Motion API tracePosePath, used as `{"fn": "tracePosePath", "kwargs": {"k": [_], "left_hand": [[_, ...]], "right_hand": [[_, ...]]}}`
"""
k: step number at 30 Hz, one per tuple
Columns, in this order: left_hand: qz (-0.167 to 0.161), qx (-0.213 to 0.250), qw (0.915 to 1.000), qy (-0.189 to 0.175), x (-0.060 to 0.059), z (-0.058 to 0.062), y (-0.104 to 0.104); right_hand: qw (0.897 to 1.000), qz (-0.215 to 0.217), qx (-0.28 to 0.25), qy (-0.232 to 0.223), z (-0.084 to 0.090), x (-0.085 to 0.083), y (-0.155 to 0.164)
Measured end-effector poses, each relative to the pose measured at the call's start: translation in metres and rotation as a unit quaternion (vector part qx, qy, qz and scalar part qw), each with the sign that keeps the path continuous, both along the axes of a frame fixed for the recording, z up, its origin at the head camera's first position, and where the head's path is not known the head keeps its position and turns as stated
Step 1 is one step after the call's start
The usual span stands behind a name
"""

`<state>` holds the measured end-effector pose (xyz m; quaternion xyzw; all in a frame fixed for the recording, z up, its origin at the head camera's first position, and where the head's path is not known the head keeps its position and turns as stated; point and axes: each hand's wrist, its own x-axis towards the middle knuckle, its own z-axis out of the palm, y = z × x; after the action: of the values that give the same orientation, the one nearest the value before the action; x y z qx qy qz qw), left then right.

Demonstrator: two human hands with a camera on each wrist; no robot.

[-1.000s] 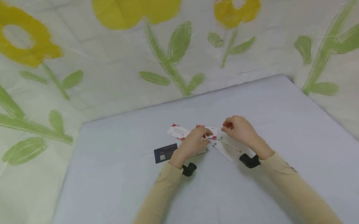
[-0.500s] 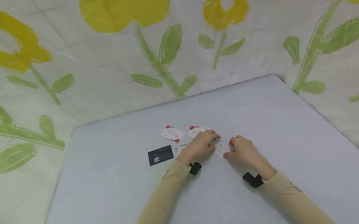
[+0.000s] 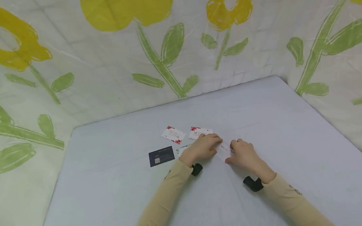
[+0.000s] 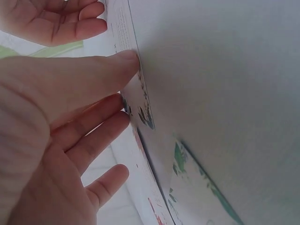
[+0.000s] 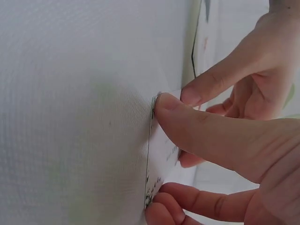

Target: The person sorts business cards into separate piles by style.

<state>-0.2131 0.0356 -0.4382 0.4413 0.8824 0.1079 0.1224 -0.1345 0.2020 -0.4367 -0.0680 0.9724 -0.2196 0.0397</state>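
A white card with small print [image 3: 223,151] lies on the pale table cloth [image 3: 116,189] between both hands. My right hand [image 3: 234,150] pinches it by its edges: in the right wrist view the thumb [image 5: 161,103] sits on one edge of the card [image 5: 161,150] and the fingers [image 5: 161,213] curl at the other. My left hand [image 3: 215,140] lies flat with straight fingers. Its thumb [image 4: 131,60] presses the card's end [image 4: 123,28], and its fingers [image 4: 123,112] touch a green-printed card [image 4: 143,110].
Two white cards with red flowers [image 3: 173,134] [image 3: 200,131] lie just beyond the left hand. A dark card with a QR code [image 3: 161,156] sits to its left, and a green-printed card [image 3: 181,149] peeks from under the wrist. Flowered fabric [image 3: 164,57] rises behind the table.
My right hand came down from near the red-flower card and took hold of the white card. My left hand slid right off the red-flower card to the same white card.
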Motion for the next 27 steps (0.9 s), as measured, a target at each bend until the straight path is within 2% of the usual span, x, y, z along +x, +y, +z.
{"fn": "tracePosePath", "kwargs": {"k": [10,19,21,23,27], "left_hand": [[0.008,0.017,0.9998,0.007,0.002,0.001,-0.002],[0.054,0.079,0.9947,0.039,0.004,0.0,-0.004],[0.065,0.109,0.9914,0.032,0.004,-0.001,-0.006],[0.081,0.148,0.9857,0.005,0.005,-0.002,-0.008],[0.105,0.235,0.9643,-0.06,0.004,-0.004,-0.018]], "right_hand": [[0.997,0.012,-0.059,-0.041,0.004,-0.006,0.008],[0.993,0.031,-0.115,-0.008,-0.001,-0.011,0.015],[0.99,0.027,-0.135,-0.01,-0.003,-0.012,0.016],[0.987,0.021,-0.161,-0.015,-0.004,-0.015,0.017],[0.98,0.012,-0.198,0.024,-0.006,-0.02,0.014]]}}
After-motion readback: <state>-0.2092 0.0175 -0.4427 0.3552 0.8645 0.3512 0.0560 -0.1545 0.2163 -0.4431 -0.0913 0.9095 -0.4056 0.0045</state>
